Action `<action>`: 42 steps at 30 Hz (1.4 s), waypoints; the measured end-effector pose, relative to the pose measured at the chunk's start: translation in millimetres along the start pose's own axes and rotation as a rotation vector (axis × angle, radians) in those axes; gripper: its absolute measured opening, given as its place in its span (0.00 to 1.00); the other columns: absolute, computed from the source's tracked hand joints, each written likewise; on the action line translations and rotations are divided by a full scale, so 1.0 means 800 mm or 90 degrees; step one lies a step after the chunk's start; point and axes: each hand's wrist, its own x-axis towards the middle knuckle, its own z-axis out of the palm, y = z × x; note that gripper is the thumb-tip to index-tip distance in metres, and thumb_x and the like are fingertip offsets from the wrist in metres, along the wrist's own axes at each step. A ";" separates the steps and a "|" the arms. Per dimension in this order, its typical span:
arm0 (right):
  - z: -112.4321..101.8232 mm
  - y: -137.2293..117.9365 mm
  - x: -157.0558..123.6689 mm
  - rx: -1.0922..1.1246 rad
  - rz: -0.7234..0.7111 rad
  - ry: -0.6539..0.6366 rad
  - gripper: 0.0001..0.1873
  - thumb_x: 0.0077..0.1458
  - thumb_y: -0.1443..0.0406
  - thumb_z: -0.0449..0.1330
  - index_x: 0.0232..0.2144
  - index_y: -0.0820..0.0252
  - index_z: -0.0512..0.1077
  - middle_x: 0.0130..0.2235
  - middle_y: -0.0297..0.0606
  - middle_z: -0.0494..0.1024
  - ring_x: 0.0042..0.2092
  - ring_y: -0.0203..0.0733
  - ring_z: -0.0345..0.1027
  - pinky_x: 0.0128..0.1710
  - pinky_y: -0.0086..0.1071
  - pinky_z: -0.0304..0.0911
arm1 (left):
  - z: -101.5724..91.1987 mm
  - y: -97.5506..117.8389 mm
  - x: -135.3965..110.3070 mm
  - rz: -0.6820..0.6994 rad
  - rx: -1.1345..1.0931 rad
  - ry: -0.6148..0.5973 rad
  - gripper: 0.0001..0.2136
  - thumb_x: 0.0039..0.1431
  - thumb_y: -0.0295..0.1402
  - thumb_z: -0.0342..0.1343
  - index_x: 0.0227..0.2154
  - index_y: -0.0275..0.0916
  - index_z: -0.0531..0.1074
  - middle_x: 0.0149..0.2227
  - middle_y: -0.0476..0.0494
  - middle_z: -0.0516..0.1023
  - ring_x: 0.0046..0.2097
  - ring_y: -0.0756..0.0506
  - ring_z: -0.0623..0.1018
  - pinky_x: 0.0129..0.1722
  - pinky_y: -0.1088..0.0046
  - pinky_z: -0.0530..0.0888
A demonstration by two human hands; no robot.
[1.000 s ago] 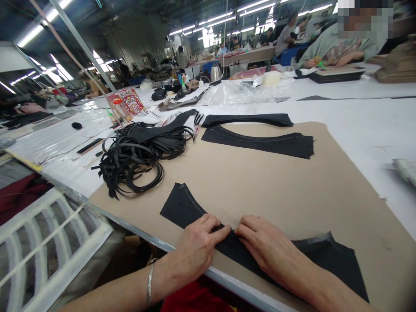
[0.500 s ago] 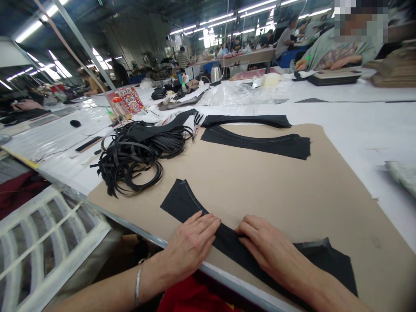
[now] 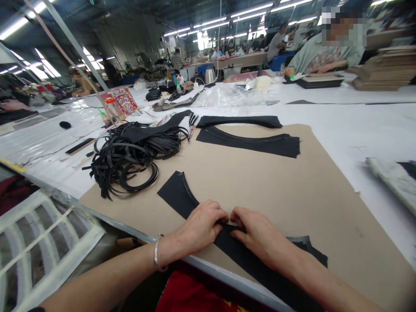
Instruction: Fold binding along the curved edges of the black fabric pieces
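Note:
A long, curved black fabric piece (image 3: 238, 248) lies slantwise on brown paperboard at the table's near edge. Its concave upper edge shows a stitched line toward the left end. My left hand (image 3: 205, 223) pinches that edge near the middle, fingers curled over it. Close beside it, my right hand (image 3: 251, 229) grips the same edge between thumb and fingers, and the edge is slightly raised between the two hands. My right forearm covers part of the piece's right half. Farther back lie a similar curved black piece (image 3: 247, 142) and a narrower folded black piece (image 3: 238, 121).
A tangled heap of black strips (image 3: 130, 151) sits at the left of the brown paperboard (image 3: 260, 184). Behind it stand a red patterned packet (image 3: 125, 102) and a clear plastic bag (image 3: 224, 96). A white slatted rack (image 3: 42, 242) is below left. Across the table a co-worker (image 3: 328, 56) sits.
Both hands have gone from lying over the fabric to pinching its curved edge, and they are closer together. The view has shifted slightly.

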 end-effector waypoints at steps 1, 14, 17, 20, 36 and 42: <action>-0.002 -0.001 -0.001 0.002 0.012 -0.004 0.06 0.50 0.69 0.59 0.33 0.57 0.66 0.32 0.33 0.73 0.33 0.39 0.65 0.32 0.31 0.53 | -0.002 0.000 0.002 -0.002 -0.003 -0.014 0.12 0.50 0.18 0.55 0.34 0.39 0.77 0.35 0.46 0.75 0.42 0.46 0.74 0.44 0.71 0.70; 0.003 0.010 -0.022 0.005 -0.079 0.031 0.07 0.56 0.73 0.55 0.33 0.58 0.70 0.35 0.34 0.72 0.39 0.40 0.65 0.41 0.34 0.58 | 0.002 0.004 0.000 0.049 0.031 -0.018 0.17 0.52 0.17 0.49 0.35 0.41 0.79 0.33 0.47 0.76 0.39 0.47 0.74 0.41 0.73 0.70; 0.010 0.016 -0.029 -0.024 -0.134 0.045 0.08 0.60 0.73 0.51 0.35 0.59 0.70 0.37 0.37 0.70 0.41 0.42 0.65 0.42 0.36 0.60 | 0.012 0.004 -0.014 0.083 0.069 0.004 0.15 0.59 0.20 0.48 0.37 0.41 0.77 0.34 0.47 0.75 0.39 0.47 0.73 0.41 0.72 0.71; 0.016 0.020 -0.035 -0.033 -0.167 0.054 0.10 0.62 0.73 0.49 0.35 0.60 0.70 0.37 0.39 0.69 0.41 0.42 0.64 0.42 0.38 0.61 | 0.025 0.002 -0.031 0.111 0.085 0.031 0.15 0.64 0.23 0.45 0.45 0.40 0.73 0.39 0.45 0.75 0.42 0.46 0.72 0.44 0.70 0.72; 0.008 0.034 -0.051 -0.033 -0.192 0.061 0.10 0.61 0.73 0.50 0.36 0.58 0.70 0.38 0.38 0.69 0.40 0.41 0.65 0.42 0.36 0.63 | 0.028 0.011 -0.050 0.133 0.116 0.038 0.21 0.59 0.19 0.44 0.54 0.39 0.67 0.49 0.40 0.71 0.52 0.44 0.70 0.54 0.65 0.70; 0.014 0.040 -0.055 -0.068 -0.225 0.092 0.11 0.62 0.73 0.49 0.38 0.58 0.70 0.38 0.39 0.69 0.41 0.42 0.63 0.42 0.37 0.62 | 0.041 0.008 -0.051 0.141 0.128 0.111 0.20 0.59 0.19 0.45 0.51 0.39 0.69 0.52 0.39 0.69 0.56 0.42 0.67 0.56 0.59 0.68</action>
